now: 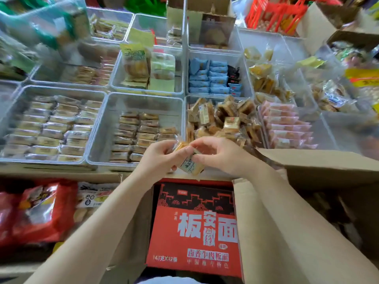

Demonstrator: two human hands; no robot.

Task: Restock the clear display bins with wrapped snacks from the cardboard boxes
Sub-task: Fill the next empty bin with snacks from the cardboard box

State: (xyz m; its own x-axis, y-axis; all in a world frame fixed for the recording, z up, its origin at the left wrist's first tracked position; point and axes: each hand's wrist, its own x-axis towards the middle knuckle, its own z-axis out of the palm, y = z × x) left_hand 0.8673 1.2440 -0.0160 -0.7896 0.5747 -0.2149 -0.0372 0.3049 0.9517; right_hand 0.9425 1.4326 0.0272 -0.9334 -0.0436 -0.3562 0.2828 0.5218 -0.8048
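Pinching a small stack of snacks (188, 160) between both hands, left hand (159, 158) and right hand (219, 155), the person works mid-task: the bin (221, 119) just beyond the grip looks heaped, its left neighbour (106, 128) only half-filled.

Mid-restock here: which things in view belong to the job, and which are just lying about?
Job:
left hand and right hand, both holding wrapped snacks
clear bin of matching snacks
open cardboard box

Lying about:
red noodle carton
red snack bags
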